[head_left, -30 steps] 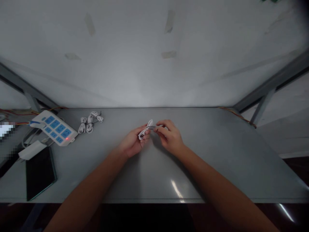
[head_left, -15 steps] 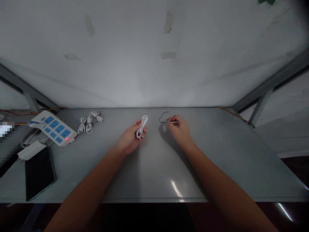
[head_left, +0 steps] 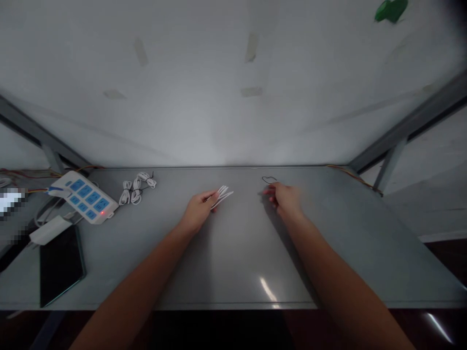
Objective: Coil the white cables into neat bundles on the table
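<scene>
My left hand (head_left: pixel 197 211) is closed on a bundled white cable (head_left: pixel 222 194) whose loops stick out to the right over the grey table (head_left: pixel 226 253). My right hand (head_left: pixel 284 198) is to the right of it, blurred by motion, fingers curled near a thin black twist tie (head_left: pixel 269 180) that lies on the table just beyond the fingertips. I cannot tell whether the fingers still touch the tie.
Several bundled white cables (head_left: pixel 136 187) lie at the back left beside a white power strip (head_left: pixel 83 197) with blue sockets and a red light. A black tablet (head_left: pixel 60 262) and a white adapter (head_left: pixel 49 231) sit at the left edge. Metal frame struts (head_left: pixel 394 163) rise at the right.
The black tie came off the white bundle. My right hand carried it right and toward the back of the table. The left hand kept the bundle and tilted it flatter.
</scene>
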`<state>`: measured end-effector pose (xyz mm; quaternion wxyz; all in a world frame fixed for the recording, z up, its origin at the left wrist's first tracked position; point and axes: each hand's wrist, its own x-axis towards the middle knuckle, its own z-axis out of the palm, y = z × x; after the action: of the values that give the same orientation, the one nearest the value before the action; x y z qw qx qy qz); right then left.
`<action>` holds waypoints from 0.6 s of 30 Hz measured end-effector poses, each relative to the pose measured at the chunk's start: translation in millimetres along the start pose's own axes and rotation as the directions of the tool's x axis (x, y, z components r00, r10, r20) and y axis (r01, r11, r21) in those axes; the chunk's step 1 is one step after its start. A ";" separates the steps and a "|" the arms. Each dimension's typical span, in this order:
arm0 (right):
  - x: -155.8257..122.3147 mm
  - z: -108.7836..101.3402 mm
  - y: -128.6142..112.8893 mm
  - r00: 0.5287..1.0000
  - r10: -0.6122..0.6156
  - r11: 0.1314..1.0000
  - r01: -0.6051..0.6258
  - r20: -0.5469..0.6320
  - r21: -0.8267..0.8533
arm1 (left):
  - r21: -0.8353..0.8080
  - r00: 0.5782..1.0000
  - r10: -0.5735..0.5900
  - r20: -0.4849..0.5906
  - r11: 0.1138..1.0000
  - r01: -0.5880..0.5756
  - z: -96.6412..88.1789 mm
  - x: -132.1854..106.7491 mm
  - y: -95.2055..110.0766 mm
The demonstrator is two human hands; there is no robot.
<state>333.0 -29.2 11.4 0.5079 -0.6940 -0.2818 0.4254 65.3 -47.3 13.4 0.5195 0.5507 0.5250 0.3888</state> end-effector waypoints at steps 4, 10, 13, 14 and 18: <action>-9.9 6.8 -3.9 0.998 0.052 0.986 -0.056 -0.031 -0.154 | 0.007 1.000 -0.020 0.020 1.000 0.019 1.2 0.1 -1.4; -38.5 22.5 3.9 0.722 -0.458 0.717 0.645 0.518 -0.265 | 0.046 0.995 0.003 0.102 0.999 -0.008 4.8 -2.1 -0.6; -56.5 25.4 2.9 0.509 -0.497 0.523 0.822 0.702 -0.226 | 0.038 0.991 0.025 0.131 0.999 -0.031 6.3 -2.6 -1.0; -60.8 26.1 2.5 0.470 -0.495 0.472 0.851 0.731 -0.228 | 0.035 0.990 0.043 0.134 0.998 -0.048 6.7 -2.5 -1.6; -64.8 29.0 4.5 0.399 -0.470 0.361 0.901 0.787 -0.241 | 0.035 0.989 0.057 0.135 0.997 -0.063 7.1 -0.8 -5.5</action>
<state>276.3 -70.5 23.3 0.2523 -0.4433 -0.8321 0.2177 71.1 -49.7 7.0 0.5306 0.6014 0.4797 0.3560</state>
